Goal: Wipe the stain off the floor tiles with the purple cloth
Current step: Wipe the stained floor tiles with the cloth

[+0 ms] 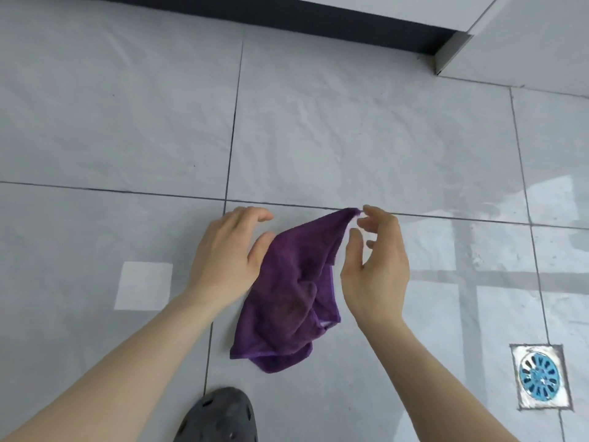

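The purple cloth (287, 298) lies crumpled on the grey floor tiles (366, 148), just below a grout line. Its upper right corner is pulled up to a point at the fingertips of my right hand (376, 266), which pinches that corner. My left hand (226, 253) hovers palm down at the cloth's left edge with fingers spread, the thumb touching the fabric and nothing held. I cannot make out a distinct stain; the cloth covers the tile beneath it.
A square floor drain (538, 376) with a blue grate sits at the lower right. A dark perforated shoe (220, 416) stands at the bottom edge. A dark skirting strip (287, 25) and a wall corner (452, 49) run along the top. Tiles at right look glossy.
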A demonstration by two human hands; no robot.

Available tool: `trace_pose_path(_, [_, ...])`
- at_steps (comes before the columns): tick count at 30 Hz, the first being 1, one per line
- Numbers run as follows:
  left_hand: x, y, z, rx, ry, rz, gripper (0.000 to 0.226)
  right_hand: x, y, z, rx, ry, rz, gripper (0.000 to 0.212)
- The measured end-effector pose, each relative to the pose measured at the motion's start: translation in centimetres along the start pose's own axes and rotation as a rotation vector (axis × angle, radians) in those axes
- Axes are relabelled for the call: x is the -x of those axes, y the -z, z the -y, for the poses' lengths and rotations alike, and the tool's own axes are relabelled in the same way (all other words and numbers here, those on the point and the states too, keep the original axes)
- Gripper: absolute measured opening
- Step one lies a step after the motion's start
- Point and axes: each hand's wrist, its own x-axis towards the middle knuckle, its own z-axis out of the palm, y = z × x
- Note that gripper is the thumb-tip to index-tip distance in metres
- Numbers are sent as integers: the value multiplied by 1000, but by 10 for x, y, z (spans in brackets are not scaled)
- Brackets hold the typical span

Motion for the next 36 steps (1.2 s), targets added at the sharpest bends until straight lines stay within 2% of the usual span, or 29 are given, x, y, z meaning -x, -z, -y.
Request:
trace_pose_path(2, [0, 3, 18, -180, -51, -56, 40, 18, -14, 4, 131, 176, 102, 51])
trace_pose_path(5, [4, 0, 44, -351, -18, -20, 57, 54, -45, 0, 346, 368, 382, 82])
trace_pose_path(7, [11, -9, 56, -423, 18, 37, 63, 67, -63, -12, 457, 399, 481, 87])
trace_pose_path(10, [15, -21, 68, -471, 49, 78, 68, 60, -80, -24, 533, 385, 512, 84])
trace_pose_path(19, [13, -21, 68, -483, 67, 72, 63, 6, -101, -13, 547, 467, 507, 62])
trace_pose_path(28, [13, -21, 70, -469, 58, 60, 65, -64, -124, 0, 572, 482, 410, 58])
trace_pose_path(32, [12, -21, 70, -445, 63, 49, 64, -57, -109, -17, 597, 254, 249, 60])
trace_pose_path(36, [13, -21, 70, -449, 71, 51, 64, -31, -67, -57, 650, 142, 219, 64])
